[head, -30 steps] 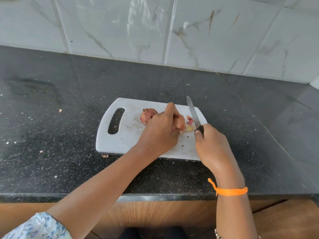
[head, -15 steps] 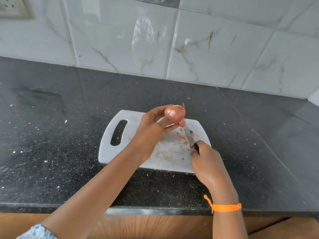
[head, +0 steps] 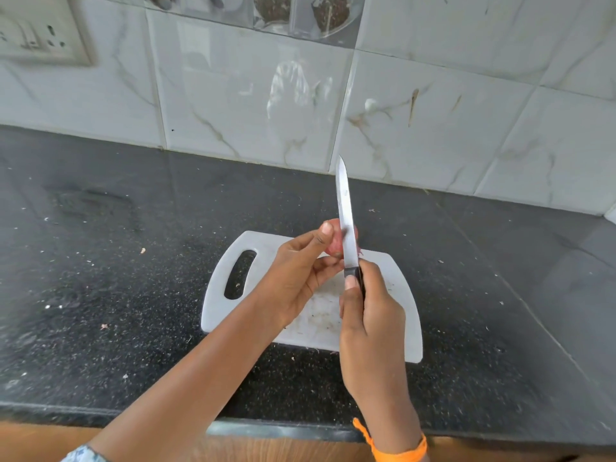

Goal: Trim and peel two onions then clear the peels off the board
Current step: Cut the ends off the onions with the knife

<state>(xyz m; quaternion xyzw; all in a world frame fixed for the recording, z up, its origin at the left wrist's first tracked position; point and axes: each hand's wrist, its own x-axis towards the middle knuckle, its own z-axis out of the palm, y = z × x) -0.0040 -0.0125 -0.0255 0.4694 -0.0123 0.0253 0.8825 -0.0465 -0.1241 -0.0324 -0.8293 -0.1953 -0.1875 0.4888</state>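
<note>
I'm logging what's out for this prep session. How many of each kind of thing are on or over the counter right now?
Onion, held in the left hand: 1
Knife, gripped by the right hand: 1
White cutting board: 1
Total: 3
A second onion is not visible in this view.

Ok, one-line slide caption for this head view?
Left hand holds an onion above the cutting board while the right hand holds a knife upright.
</note>
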